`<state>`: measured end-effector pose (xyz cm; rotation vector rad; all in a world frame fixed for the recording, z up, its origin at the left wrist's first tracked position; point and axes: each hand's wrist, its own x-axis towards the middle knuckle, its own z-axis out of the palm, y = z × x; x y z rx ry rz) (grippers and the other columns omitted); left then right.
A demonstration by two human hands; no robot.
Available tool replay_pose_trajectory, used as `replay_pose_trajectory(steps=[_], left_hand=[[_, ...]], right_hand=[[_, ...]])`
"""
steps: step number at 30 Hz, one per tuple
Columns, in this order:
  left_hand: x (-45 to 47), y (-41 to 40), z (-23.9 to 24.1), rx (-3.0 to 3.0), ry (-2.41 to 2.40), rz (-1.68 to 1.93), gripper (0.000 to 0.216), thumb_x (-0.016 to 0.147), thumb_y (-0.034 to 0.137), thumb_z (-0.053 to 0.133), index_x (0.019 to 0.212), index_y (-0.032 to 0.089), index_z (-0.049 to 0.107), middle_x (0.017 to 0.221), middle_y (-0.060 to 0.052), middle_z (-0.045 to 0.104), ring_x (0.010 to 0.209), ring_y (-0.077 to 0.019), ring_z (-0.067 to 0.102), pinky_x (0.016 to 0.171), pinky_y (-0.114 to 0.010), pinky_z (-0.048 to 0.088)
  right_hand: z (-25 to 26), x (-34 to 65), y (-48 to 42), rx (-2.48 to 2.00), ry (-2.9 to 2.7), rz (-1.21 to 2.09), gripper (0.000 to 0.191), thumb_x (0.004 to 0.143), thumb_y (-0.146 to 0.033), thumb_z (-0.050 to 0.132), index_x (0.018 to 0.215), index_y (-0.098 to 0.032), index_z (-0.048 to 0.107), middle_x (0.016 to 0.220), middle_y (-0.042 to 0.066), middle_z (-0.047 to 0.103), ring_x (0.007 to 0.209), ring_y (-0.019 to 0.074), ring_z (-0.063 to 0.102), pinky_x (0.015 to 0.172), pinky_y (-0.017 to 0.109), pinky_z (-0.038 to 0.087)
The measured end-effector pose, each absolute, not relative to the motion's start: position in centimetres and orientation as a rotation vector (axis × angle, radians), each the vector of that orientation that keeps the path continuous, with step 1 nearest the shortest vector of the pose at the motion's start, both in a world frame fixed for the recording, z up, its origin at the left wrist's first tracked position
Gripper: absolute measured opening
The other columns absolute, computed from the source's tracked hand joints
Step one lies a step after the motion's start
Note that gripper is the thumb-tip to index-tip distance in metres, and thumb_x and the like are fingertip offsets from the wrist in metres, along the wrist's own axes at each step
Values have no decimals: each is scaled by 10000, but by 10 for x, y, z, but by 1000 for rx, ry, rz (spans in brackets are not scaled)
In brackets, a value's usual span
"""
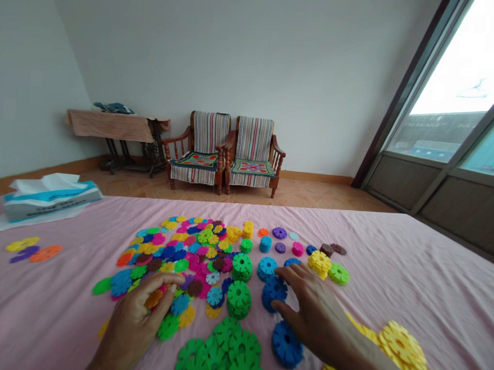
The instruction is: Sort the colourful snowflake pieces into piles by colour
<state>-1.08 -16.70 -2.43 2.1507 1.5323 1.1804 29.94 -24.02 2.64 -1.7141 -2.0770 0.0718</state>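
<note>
A pile of many-coloured plastic snowflake discs (188, 253) lies on the pink cloth (409, 288). My left hand (139, 321) rests at the pile's near edge, fingers curled round an orange disc (154, 299). My right hand (315, 311) reaches over a stack of dark blue discs (274, 292), index finger and thumb spread to either side of it. Another dark blue stack (287, 344) sits just below that hand. Green stacks (240, 298) stand between my hands, with flat green discs (220, 351) nearer me.
Yellow discs (403, 347) lie at the near right. A tissue box (48, 197) sits at the far left of the cloth, with a few loose discs (32, 249) near it. Beyond are two wooden armchairs (224, 152), a covered side table (115, 129) and a large window (464, 95).
</note>
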Motion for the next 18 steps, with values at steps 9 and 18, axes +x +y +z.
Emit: replay_pose_trajectory(steps=[9, 18], left_hand=[[-10, -166, -25, 2126, 1540, 1152, 309, 821, 488, 523, 870, 253, 718, 924, -31, 767, 900, -243, 714, 827, -332, 558], [-11, -167, -25, 2153, 1545, 1164, 306, 826, 489, 522, 867, 258, 717, 911, -18, 768, 882, -232, 719, 815, -304, 561]], right_hand=[[21, 326, -261, -1500, -1976, 20, 423, 835, -293, 620, 1241, -253, 506, 1203, 97, 639, 1116, 281, 592, 914, 454, 491], [22, 312, -283, -1501, -2227, 95, 509, 640, -158, 719, 1115, -293, 598, 1059, 55, 718, 891, 315, 674, 706, 443, 549]])
